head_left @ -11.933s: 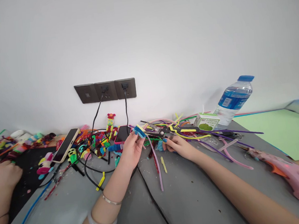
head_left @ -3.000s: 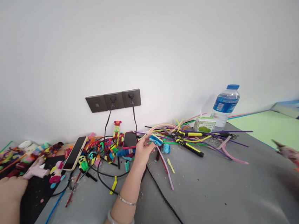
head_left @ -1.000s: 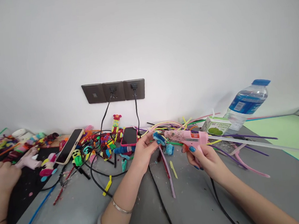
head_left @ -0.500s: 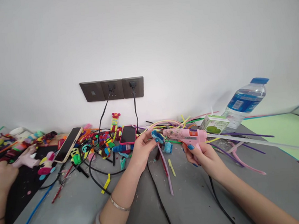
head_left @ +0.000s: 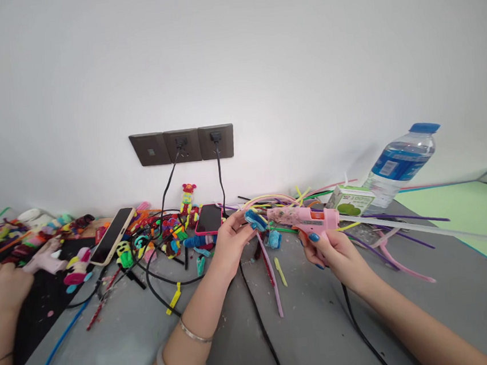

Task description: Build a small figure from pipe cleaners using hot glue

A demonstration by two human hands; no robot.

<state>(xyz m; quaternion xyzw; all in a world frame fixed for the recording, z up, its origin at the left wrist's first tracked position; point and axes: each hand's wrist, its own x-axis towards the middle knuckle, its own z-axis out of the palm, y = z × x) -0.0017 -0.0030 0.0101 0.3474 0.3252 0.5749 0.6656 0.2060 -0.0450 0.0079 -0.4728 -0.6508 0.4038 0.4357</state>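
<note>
My right hand [head_left: 330, 249] is closed around the handle of a pink hot glue gun [head_left: 302, 217], with a long clear glue stick [head_left: 403, 229] sticking out of its back end. The gun's nozzle points left, at a small blue fuzzy piece [head_left: 256, 220] pinched in the fingertips of my left hand [head_left: 234, 238]. Whether nozzle and piece touch, I cannot tell. Just below the gun, a lighter blue fuzzy piece [head_left: 274, 238] lies on the grey table [head_left: 225, 345]. A lilac pipe cleaner [head_left: 274, 283] and a short yellow-green piece [head_left: 280, 272] lie nearer me.
Behind stand a tilted water bottle [head_left: 402, 158] and a green-white box [head_left: 351, 199]. Two phones, one black-screened [head_left: 113, 235], lie among pipe-cleaner figures. Black cables [head_left: 261, 324] cross the table. At far left another person's hand [head_left: 4, 291] is beside a second pink glue gun [head_left: 46, 257].
The glue gun and my right hand have shifted slightly right. The blue piece in my left hand has turned a little and moved slightly up and left.
</note>
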